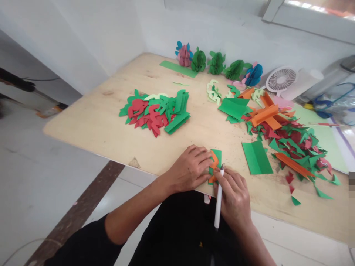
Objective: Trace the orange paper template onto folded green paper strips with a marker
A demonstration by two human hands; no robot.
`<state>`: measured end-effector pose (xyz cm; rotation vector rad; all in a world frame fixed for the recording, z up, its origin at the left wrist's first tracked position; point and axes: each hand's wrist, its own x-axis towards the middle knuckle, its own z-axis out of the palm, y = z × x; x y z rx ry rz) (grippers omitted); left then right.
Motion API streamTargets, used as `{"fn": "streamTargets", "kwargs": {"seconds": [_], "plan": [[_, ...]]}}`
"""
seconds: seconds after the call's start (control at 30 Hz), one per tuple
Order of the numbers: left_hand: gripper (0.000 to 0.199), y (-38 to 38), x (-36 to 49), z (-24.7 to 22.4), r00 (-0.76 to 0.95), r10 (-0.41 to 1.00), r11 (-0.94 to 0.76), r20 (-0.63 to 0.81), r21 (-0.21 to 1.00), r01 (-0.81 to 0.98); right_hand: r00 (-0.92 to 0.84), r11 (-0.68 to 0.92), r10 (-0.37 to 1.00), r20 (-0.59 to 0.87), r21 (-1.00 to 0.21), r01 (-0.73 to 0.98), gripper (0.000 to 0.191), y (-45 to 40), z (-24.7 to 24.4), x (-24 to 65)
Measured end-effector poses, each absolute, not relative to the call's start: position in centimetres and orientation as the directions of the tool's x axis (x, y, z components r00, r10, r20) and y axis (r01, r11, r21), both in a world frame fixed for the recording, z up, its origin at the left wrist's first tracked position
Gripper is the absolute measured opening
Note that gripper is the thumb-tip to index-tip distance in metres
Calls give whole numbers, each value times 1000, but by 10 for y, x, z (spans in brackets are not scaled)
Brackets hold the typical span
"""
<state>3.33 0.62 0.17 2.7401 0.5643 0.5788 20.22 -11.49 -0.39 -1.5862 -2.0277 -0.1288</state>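
Near the table's front edge lies a small folded green paper piece (219,157) with an orange paper cutout (214,159) on top of it. Over their left side rests my left hand (191,168), its fingers bent and pressing the papers down. My right hand (234,194) is closed around a slim white pen (218,203), whose dark tip points away from me. The fingertips of this hand also touch the orange cutout. Parts of both papers are hidden under my fingers. To the right lies a creased green paper rectangle (257,157).
Red and green cutouts (155,111) are heaped at the left. At the right spreads a pile of paper scraps (296,144) with folded orange strips (264,115). Several paper honeycomb figures (216,62) stand along the wall beside a small white fan (281,79).
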Motion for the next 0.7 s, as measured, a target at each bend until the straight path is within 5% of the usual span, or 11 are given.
{"fn": "streamTargets", "kwargs": {"seconds": [0.7], "plan": [[30, -7, 40, 7, 808, 513, -836, 291, 382, 393, -135, 272, 874, 467, -240, 932, 37, -114, -2, 201]]}}
